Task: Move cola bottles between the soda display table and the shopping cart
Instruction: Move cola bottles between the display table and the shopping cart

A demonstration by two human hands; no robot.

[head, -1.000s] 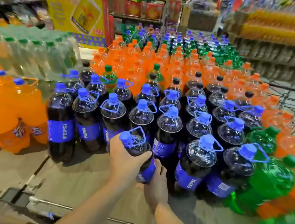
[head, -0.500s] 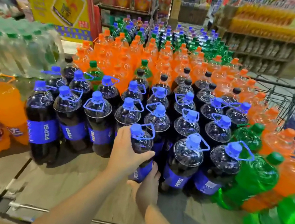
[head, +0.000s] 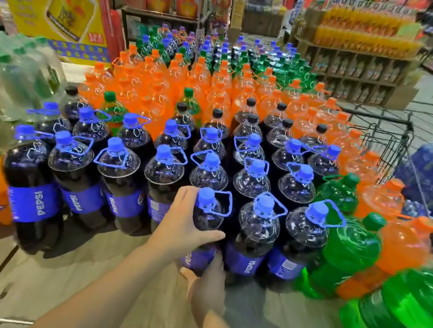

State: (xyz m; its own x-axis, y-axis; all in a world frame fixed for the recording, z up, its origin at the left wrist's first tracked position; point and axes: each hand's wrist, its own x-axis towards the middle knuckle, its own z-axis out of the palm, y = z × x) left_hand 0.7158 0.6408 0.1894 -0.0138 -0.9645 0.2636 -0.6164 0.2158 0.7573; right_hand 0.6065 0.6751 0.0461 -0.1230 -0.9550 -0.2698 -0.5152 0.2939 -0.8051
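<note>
Both our hands are still gripping the cola bottle (head: pixel 207 220), left hand (head: pixel 184 227) high, right hand (head: pixel 209 287) low, now nearer the shopping cart (head: pixel 387 142).

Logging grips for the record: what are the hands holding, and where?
One cola bottle: left hand around its shoulder, right hand at its base.

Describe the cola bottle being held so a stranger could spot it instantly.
Find the soda display table and its front row of dark, blue-capped bottles. The held cola bottle is third from that row's right end. Only it has hands on it: the left hand on its shoulder, the right hand at its base.
</note>
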